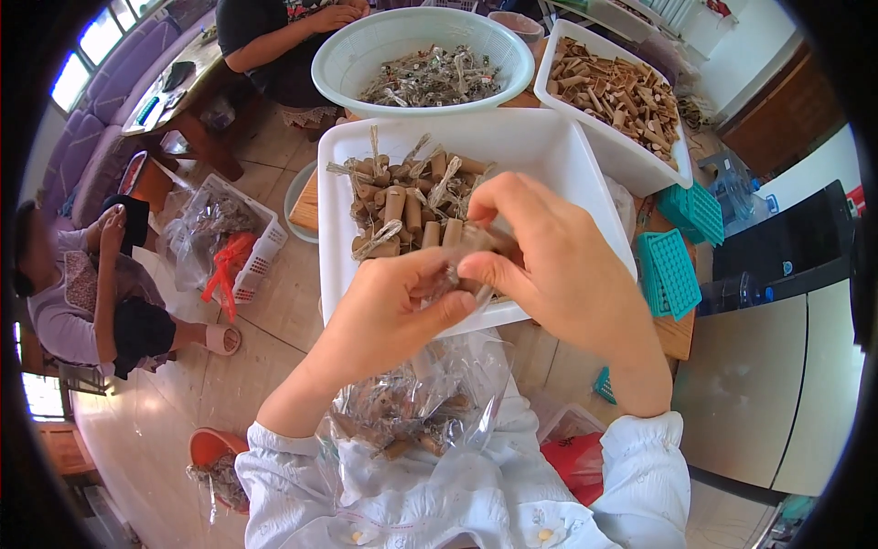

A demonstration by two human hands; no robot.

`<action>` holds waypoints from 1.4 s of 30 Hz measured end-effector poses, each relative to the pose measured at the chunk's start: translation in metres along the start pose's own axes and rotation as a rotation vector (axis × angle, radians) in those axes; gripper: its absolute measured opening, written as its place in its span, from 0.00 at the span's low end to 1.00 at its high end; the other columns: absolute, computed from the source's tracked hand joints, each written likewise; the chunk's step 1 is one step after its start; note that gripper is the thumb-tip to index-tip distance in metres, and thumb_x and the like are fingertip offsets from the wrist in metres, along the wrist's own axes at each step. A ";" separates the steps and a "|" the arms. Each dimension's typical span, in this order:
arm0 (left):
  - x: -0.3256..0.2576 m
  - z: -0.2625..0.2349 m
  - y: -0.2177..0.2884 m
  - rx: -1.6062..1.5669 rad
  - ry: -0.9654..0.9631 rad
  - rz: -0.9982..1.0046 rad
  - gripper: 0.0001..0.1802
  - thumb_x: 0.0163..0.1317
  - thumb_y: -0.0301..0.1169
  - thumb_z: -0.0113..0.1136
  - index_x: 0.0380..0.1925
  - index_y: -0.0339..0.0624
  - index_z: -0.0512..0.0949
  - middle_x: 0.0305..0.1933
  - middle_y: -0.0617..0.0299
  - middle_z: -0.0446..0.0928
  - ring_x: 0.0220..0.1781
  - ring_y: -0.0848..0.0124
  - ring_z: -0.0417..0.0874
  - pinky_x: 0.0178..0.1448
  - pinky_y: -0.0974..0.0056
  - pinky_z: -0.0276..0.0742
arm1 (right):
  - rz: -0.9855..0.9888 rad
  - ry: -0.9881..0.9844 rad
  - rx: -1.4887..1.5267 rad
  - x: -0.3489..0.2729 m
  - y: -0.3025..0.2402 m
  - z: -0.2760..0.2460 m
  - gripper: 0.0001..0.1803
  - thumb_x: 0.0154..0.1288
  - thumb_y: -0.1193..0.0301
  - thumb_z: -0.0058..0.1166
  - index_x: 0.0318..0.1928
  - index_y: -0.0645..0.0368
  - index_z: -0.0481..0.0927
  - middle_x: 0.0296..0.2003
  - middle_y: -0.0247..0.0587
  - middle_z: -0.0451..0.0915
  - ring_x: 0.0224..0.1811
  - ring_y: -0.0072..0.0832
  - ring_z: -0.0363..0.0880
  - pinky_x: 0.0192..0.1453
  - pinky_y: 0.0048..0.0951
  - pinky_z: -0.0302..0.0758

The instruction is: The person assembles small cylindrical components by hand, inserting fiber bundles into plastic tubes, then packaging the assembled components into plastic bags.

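The fingers of the left hand (393,297) and right hand (562,261) were closed on a small film-wrapped piece (476,242), pinched between thumbs and forefingers; its outline was blurred and partly hidden. Just below the fingers, on the lap side, a clear bag (412,403) contained brownish pieces and film. Beneath and beyond the fingertips, a white tub (549,165) held brown tubes (412,206), several bearing twisted clear film. To the right of the fingers lay teal perforated racks (668,274). Farther beyond them, a pale basin (343,69) contained silvery scraps (439,75); to its right, a second tub (608,154) held brown fragments (622,96). Well left of the fingers sat another person (73,293).
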State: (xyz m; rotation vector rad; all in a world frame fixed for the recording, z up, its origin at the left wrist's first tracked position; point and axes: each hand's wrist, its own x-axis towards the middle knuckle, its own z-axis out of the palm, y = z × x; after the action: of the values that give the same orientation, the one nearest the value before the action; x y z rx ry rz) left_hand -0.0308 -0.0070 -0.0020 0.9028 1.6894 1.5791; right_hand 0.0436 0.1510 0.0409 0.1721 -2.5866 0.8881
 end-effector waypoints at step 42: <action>-0.005 0.010 0.002 -0.315 -0.068 0.301 0.19 0.58 0.20 0.50 0.51 0.31 0.64 0.50 0.55 0.72 0.54 0.69 0.72 0.52 0.67 0.71 | 0.072 0.296 0.828 -0.048 0.016 0.039 0.27 0.53 0.61 0.60 0.51 0.60 0.71 0.42 0.40 0.73 0.42 0.26 0.72 0.44 0.27 0.71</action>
State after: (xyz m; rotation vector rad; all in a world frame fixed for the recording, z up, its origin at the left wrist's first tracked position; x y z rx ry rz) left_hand -0.0197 -0.0059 -0.0007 1.0660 1.2521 1.9217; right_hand 0.0706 0.1393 -0.0160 0.1558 -1.8334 1.8089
